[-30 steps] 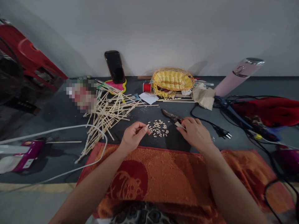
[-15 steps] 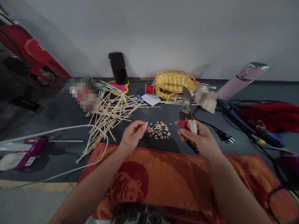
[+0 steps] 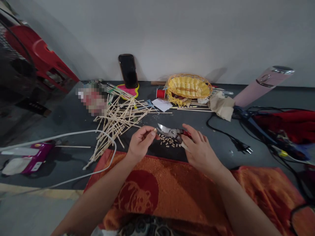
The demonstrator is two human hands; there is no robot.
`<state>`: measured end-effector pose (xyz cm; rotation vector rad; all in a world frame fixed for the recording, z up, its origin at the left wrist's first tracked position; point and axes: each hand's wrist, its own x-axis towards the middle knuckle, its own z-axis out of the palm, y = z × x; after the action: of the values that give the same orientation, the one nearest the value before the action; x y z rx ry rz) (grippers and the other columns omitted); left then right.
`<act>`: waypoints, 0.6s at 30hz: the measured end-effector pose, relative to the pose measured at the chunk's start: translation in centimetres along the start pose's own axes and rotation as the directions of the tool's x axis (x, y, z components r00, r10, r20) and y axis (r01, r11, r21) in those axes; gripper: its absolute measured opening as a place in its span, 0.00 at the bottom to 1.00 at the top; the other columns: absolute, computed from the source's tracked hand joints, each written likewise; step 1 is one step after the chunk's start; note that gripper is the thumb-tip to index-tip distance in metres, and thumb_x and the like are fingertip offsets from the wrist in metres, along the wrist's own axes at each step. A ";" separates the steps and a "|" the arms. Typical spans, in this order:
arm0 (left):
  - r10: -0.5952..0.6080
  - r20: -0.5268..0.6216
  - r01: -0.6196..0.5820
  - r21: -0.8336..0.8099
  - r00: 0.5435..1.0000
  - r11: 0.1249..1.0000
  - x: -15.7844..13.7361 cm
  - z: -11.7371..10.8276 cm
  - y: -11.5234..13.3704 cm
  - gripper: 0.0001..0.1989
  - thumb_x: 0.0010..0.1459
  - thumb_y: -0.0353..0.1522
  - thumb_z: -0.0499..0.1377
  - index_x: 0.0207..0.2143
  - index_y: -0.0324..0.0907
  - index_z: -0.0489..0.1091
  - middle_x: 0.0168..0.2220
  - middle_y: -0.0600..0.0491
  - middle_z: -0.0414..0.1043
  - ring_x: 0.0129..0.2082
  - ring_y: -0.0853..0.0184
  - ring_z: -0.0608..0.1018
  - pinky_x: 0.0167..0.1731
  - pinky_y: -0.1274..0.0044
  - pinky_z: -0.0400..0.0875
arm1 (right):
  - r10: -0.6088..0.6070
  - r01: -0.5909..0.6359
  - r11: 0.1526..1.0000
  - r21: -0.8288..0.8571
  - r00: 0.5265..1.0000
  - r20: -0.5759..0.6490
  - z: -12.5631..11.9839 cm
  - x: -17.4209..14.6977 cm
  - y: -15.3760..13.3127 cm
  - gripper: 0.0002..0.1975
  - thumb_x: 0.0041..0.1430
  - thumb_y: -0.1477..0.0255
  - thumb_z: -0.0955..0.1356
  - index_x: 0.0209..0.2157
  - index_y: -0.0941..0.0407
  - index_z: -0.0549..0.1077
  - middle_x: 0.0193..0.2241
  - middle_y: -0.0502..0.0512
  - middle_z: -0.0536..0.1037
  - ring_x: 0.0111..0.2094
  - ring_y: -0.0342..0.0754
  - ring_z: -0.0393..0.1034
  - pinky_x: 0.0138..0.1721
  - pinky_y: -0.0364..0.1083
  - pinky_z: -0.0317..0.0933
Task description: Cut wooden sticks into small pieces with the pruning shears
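Observation:
My left hand (image 3: 142, 141) is closed in a pinch on a short piece of wooden stick (image 3: 155, 130), of which only the pale end shows at the fingertips. My right hand (image 3: 200, 147) grips a pair of pruning shears (image 3: 172, 132) by the handles. Their blades are parted and point left, close to the piece in my left fingers. Below the shears lie many small cut stick pieces (image 3: 168, 141), partly covered by the tool. Beyond my left hand a loose heap of long thin wooden sticks (image 3: 118, 114) spreads over the dark table.
Behind stand a yellow woven basket (image 3: 189, 86), a red thread spool (image 3: 160, 94) and a leaning phone (image 3: 128, 71). To the right are a pink flask (image 3: 264, 86) and a black plug cord (image 3: 242, 146). An orange towel (image 3: 182, 186) covers the front edge; a white cable (image 3: 73, 134) crosses the left.
My right hand has swung the shears from upright to pointing left, bringing the blades over the cut pieces near my left fingers. The left hand keeps its pinch. The view has shifted slightly.

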<state>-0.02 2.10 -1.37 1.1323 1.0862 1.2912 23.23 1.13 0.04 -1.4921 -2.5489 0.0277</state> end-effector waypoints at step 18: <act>-0.016 0.116 0.002 0.119 0.993 0.993 -0.4 -0.2 0.0 0.11 0.59 0.39 0.59 0.34 0.39 0.72 0.28 0.51 0.76 0.26 0.72 0.73 0.25 0.81 0.64 | -0.053 0.054 0.998 -0.022 0.998 0.025 0.8 0.1 -0.7 0.18 0.59 0.77 0.61 0.51 0.55 0.67 0.64 0.61 0.53 0.52 0.59 0.59 0.48 0.58 0.59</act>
<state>-0.25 1.73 -1.44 1.2742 1.0917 1.1507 22.44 0.88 -0.62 -1.4396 -2.6159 0.0092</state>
